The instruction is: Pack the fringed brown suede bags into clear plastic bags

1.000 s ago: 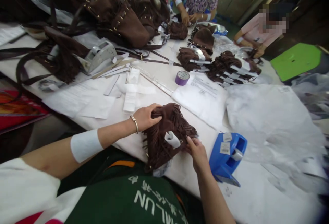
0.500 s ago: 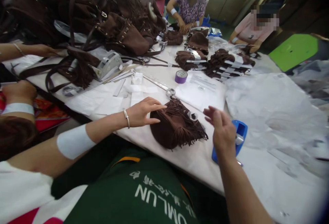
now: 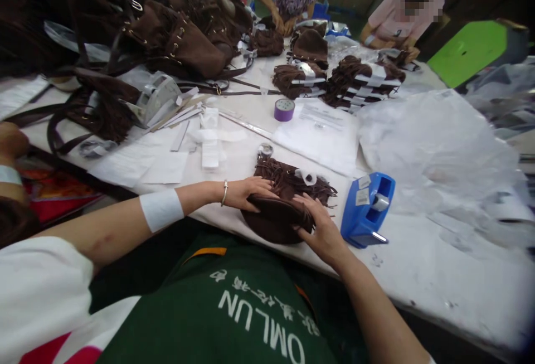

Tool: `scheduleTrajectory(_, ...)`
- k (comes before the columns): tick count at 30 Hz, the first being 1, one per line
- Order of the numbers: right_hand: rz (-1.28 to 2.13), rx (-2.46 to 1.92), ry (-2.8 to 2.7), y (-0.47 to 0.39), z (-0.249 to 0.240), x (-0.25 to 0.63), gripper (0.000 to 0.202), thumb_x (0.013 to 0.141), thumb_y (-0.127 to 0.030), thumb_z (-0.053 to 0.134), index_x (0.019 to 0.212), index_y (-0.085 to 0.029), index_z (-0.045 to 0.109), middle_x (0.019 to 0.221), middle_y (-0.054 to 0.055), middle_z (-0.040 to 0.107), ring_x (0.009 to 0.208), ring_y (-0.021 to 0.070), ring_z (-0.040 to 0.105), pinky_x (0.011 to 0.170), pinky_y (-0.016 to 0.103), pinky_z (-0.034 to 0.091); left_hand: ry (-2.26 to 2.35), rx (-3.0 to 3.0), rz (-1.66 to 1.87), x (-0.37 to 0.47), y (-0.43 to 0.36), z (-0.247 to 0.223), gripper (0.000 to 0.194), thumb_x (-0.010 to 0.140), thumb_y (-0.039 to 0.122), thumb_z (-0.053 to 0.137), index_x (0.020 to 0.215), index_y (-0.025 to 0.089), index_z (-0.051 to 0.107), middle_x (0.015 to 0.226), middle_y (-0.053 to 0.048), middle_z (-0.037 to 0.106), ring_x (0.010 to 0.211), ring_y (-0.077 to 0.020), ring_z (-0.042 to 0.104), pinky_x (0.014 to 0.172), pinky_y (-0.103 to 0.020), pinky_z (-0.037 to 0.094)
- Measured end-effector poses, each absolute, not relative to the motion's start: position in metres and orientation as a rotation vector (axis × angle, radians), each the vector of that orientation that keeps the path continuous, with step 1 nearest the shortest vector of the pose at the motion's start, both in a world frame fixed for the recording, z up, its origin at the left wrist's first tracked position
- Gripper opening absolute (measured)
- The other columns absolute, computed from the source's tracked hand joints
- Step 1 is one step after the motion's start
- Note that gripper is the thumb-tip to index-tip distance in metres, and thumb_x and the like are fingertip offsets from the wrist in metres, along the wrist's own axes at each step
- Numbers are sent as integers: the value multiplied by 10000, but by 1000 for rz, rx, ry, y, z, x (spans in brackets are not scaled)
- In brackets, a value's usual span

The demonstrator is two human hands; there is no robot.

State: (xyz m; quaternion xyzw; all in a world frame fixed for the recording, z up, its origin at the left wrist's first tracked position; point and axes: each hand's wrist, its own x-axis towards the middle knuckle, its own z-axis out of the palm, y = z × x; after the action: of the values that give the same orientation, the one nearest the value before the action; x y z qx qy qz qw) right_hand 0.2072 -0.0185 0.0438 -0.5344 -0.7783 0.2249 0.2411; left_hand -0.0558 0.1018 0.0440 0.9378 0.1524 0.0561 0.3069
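A dark brown fringed bag lies at the table's front edge, right before me. My left hand grips its left side, with the fingers over the top and the thumb against the folded edge. On the right side, my right hand holds the same bag between thumb and fingers. Long fringe spreads from the far side, and a small white roll-shaped piece rests on it. Just right of my right hand stands a blue tape dispenser.
Brown bags are heaped at the back left. A purple tape roll, white paper and bundled fringed pieces lie beyond my hands. Clear plastic sheets cover the right. Co-workers stand across the table; another person's hand is at far left.
My right hand has come down and left from near the dispenser onto the bag. My left hand has closed on it. The bag's near edge is now folded up, and the view has shifted.
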Motion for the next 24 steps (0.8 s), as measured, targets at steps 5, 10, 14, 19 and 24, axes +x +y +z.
scheduleTrajectory(5,607,-1292,-2244,-31,14,216,504,827,-65,389,1275,-271,493,1274,21,567,1293,185,397,1100,515,274,368,2645,105,-66,87,16,610,806,3,380,1365,245,400,1337,-65,513,1315,-174,371,1154,-433,186)
scheduleTrajectory(10,386,-1308,-2167,-41,-22,221,446,902,-79,330,1230,-294,543,1262,2,575,1289,171,399,1094,495,295,541,2815,189,-64,48,-9,491,910,68,322,1381,195,379,1359,-130,476,1358,-236,289,1128,-463,259)
scheduleTrajectory(14,345,-1295,-2187,-44,-28,220,448,913,-79,336,1243,-309,533,1260,-6,574,1299,168,380,1099,480,296,632,2846,54,-75,34,19,515,849,58,429,1344,204,435,1335,-147,491,1330,-290,334,1100,-522,269)
scheduleTrajectory(19,249,-1248,-2156,-39,-27,217,463,895,-48,363,1243,-300,536,1229,7,601,1283,175,406,1094,475,310,609,2889,87,-46,27,83,356,865,239,526,1220,211,548,1208,-101,585,1217,-267,449,1109,-523,201)
scheduleTrajectory(24,311,-1328,-1960,-54,-21,215,457,885,-77,403,1281,-282,503,1309,24,538,1327,199,340,1100,478,313,473,2871,74,-2,18,47,473,850,212,546,1308,142,451,1181,-122,572,1019,-224,519,897,-357,444)
